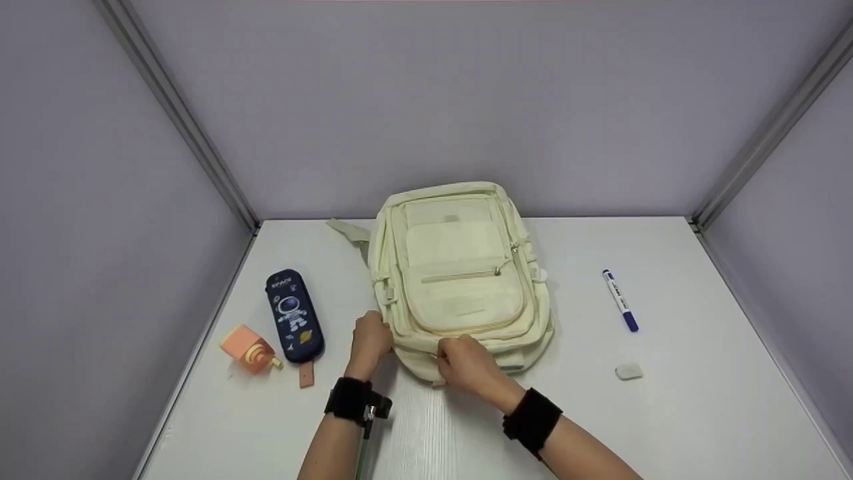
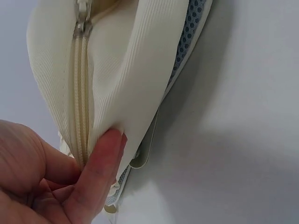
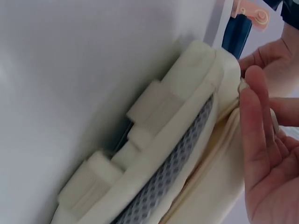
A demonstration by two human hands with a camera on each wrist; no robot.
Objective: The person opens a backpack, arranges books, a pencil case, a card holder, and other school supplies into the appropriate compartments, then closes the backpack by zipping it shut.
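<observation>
Left hand (image 1: 370, 340) pinching, right hand (image 1: 466, 363) curled.

The backpack (image 1: 460, 280) is lying mid-bench (image 1: 700, 413); the pencil case (image 1: 294, 317) is sitting at its nine o'clock, the marker (image 1: 620, 301) at three, the eraser (image 1: 628, 371) at four.
</observation>
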